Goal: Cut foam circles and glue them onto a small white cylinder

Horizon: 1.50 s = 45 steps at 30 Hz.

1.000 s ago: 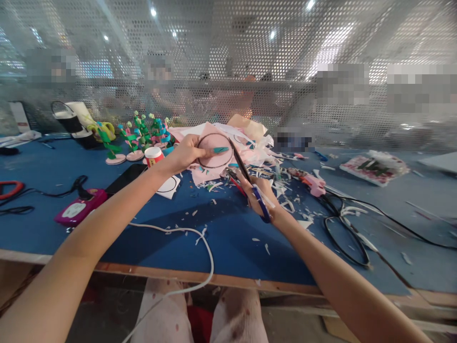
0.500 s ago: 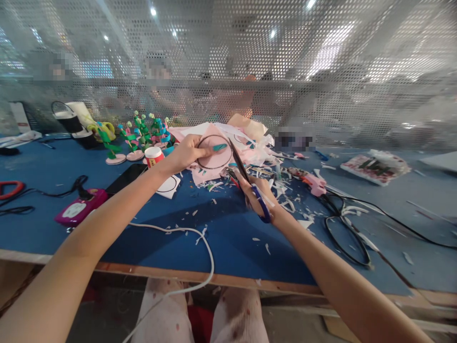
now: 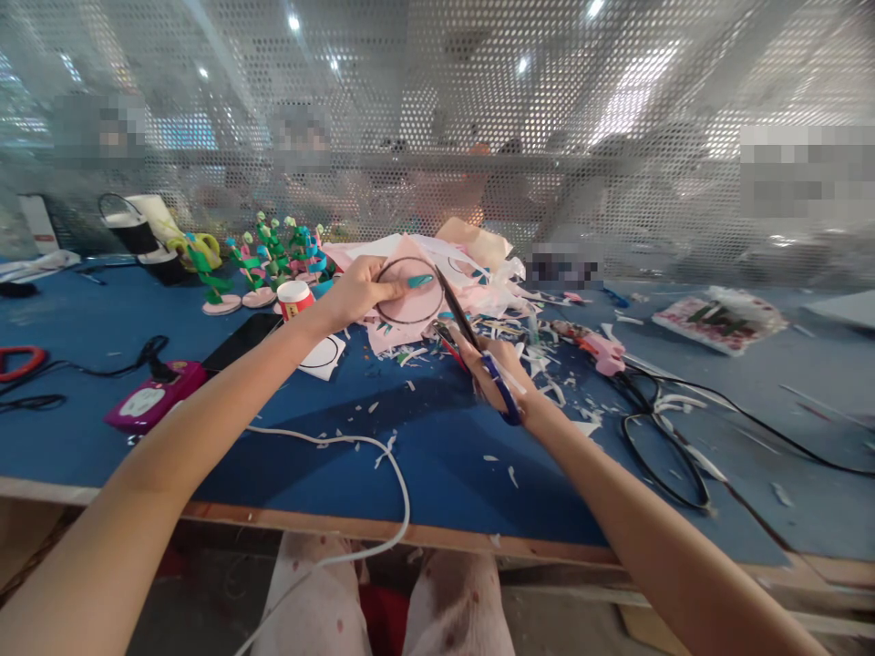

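Scraps (image 3: 535, 358) lie near the scissors (image 3: 459, 305) the right hand (image 3: 496, 372) holds, the left hand (image 3: 356, 293) pinching pink paper (image 3: 408, 304).

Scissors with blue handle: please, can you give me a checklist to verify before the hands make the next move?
1. Scissors held in the right hand: ok.
2. Round piece with dark outline, gripped by the left hand: ok.
3. Left fingers behind the round piece away from the blades: cannot tell, they are hidden.
4. Table free of scraps: not ok, many lie around the right hand.
5. White cable away from the blades: ok, it runs over the table's front edge.
6. White lid on the red jar: ok.
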Motion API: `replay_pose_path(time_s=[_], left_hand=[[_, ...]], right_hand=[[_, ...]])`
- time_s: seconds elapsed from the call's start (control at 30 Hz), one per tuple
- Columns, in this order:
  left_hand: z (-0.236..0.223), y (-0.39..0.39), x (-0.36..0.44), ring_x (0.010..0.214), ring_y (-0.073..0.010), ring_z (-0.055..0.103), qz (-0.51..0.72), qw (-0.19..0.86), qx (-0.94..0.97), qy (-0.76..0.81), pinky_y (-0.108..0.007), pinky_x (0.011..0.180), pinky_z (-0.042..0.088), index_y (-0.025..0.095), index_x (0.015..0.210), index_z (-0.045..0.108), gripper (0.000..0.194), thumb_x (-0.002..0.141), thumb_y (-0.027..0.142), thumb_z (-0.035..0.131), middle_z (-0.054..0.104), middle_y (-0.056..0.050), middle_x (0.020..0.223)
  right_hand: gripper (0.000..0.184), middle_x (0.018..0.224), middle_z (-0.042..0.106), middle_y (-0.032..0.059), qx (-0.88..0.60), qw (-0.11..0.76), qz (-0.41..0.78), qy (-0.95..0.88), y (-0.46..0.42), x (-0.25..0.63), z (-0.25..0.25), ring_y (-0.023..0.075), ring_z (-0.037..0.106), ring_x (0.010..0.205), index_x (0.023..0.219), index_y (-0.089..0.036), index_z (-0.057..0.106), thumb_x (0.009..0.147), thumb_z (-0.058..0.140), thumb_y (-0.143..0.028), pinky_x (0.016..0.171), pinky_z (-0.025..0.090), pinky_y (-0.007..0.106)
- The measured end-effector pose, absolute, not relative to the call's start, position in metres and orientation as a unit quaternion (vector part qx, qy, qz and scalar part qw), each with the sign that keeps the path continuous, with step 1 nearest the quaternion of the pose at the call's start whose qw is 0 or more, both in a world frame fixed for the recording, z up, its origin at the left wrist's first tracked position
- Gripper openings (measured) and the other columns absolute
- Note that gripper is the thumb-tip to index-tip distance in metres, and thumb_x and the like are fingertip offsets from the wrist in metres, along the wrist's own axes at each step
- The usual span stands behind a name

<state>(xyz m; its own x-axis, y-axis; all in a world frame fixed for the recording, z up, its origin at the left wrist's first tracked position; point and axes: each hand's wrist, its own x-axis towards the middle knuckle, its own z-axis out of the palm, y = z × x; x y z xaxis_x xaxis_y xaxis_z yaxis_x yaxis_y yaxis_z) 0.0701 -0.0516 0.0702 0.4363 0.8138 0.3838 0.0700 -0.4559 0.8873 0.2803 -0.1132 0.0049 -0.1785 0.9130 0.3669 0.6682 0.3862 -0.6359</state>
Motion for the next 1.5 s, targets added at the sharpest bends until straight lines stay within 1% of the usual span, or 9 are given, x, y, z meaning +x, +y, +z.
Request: replay_pose_path(time_s=[0.3, 0.53, 0.67, 0.83, 0.97, 1.03, 1.1, 1.3, 1.5], left_hand=[[0.0684, -0.049, 0.0704, 0.052, -0.0055, 0.038, 0.444, 0.436, 0.73, 0.284, -0.019, 0.045, 0.031, 0.014, 0.058, 0.053, 0.041, 0.058, 0.043, 0.082, 0.042, 0.004, 0.051], [0.0685, -0.0502, 0.0711, 0.052, -0.0058, 0.04, 0.448, 0.441, 0.721, 0.292, -0.019, 0.044, 0.031, 0.013, 0.06, 0.054, 0.036, 0.06, 0.036, 0.082, 0.041, 0.005, 0.051], [0.068, -0.0489, 0.0706, 0.05, -0.0052, 0.04, 0.442, 0.439, 0.729, 0.284, -0.018, 0.044, 0.031, 0.014, 0.061, 0.054, 0.039, 0.059, 0.041, 0.082, 0.042, 0.006, 0.05], [0.067, -0.0456, 0.0681, 0.045, -0.0036, 0.032, 0.439, 0.437, 0.732, 0.283, -0.02, 0.04, 0.024, 0.016, 0.052, 0.045, 0.047, 0.058, 0.044, 0.083, 0.035, 0.007, 0.046], [0.0668, -0.0448, 0.0671, 0.043, -0.0028, 0.027, 0.434, 0.447, 0.728, 0.287, -0.021, 0.039, 0.02, 0.017, 0.049, 0.039, 0.052, 0.058, 0.043, 0.083, 0.031, 0.007, 0.045], [0.0668, -0.045, 0.067, 0.043, -0.0028, 0.027, 0.432, 0.45, 0.725, 0.29, -0.021, 0.04, 0.019, 0.017, 0.049, 0.039, 0.05, 0.059, 0.04, 0.083, 0.03, 0.008, 0.045], [0.0668, -0.0451, 0.067, 0.043, -0.0028, 0.027, 0.431, 0.454, 0.725, 0.287, -0.021, 0.04, 0.019, 0.017, 0.05, 0.04, 0.049, 0.06, 0.039, 0.082, 0.03, 0.008, 0.045], [0.0683, -0.0461, 0.0673, 0.041, -0.0022, 0.024, 0.418, 0.457, 0.733, 0.281, -0.021, 0.039, 0.017, 0.017, 0.048, 0.04, 0.05, 0.061, 0.04, 0.082, 0.028, 0.008, 0.044], [0.0685, -0.0498, 0.0683, 0.039, -0.0031, 0.024, 0.391, 0.456, 0.744, 0.292, -0.022, 0.038, 0.014, 0.015, 0.058, 0.054, 0.038, 0.062, 0.042, 0.081, 0.03, 0.008, 0.042]], right_hand=[[0.063, 0.045, 0.038, -0.0005, -0.528, 0.369, 0.16, -0.748, -0.1131, 0.2799, 0.0045, 0.014, 0.041, 0.048, 0.056, -0.02, 0.048, 0.08, 0.027, -0.076, 0.049, 0.032, 0.027], [0.061, 0.047, 0.037, -0.0012, -0.526, 0.39, 0.164, -0.737, -0.1124, 0.2803, 0.0011, 0.012, 0.037, 0.049, 0.054, -0.021, 0.037, 0.08, 0.032, -0.076, 0.049, 0.031, 0.027], [0.06, 0.046, 0.038, -0.0011, -0.533, 0.389, 0.175, -0.731, -0.1115, 0.2813, -0.0004, 0.0131, 0.039, 0.049, 0.055, -0.021, 0.039, 0.081, 0.034, -0.075, 0.049, 0.032, 0.026], [0.061, 0.051, 0.044, 0.0013, -0.522, 0.378, 0.153, -0.749, -0.1095, 0.284, -0.0019, 0.0148, 0.043, 0.053, 0.056, -0.02, 0.044, 0.082, 0.033, -0.074, 0.052, 0.033, 0.027], [0.061, 0.048, 0.035, -0.001, -0.532, 0.372, 0.164, -0.743, -0.1109, 0.2832, -0.0009, 0.0123, 0.035, 0.051, 0.054, -0.021, 0.036, 0.082, 0.031, -0.075, 0.051, 0.03, 0.027], [0.06, 0.049, 0.032, -0.0021, -0.535, 0.375, 0.166, -0.739, -0.1119, 0.2825, 0.0, 0.0111, 0.031, 0.051, 0.055, -0.021, 0.035, 0.082, 0.032, -0.075, 0.05, 0.03, 0.027], [0.06, 0.05, 0.034, -0.002, -0.528, 0.38, 0.159, -0.742, -0.1119, 0.2826, 0.0001, 0.0108, 0.031, 0.051, 0.057, -0.02, 0.04, 0.082, 0.033, -0.074, 0.051, 0.03, 0.027], [0.06, 0.044, 0.038, -0.0004, -0.534, 0.373, 0.165, -0.74, -0.1085, 0.2842, -0.0027, 0.0118, 0.038, 0.046, 0.053, -0.02, 0.04, 0.08, 0.04, -0.074, 0.046, 0.03, 0.026], [0.06, 0.043, 0.041, -0.0004, -0.525, 0.365, 0.188, -0.746, -0.1119, 0.2815, -0.0006, 0.0129, 0.042, 0.043, 0.057, -0.021, 0.043, 0.082, 0.033, -0.074, 0.046, 0.033, 0.026]])
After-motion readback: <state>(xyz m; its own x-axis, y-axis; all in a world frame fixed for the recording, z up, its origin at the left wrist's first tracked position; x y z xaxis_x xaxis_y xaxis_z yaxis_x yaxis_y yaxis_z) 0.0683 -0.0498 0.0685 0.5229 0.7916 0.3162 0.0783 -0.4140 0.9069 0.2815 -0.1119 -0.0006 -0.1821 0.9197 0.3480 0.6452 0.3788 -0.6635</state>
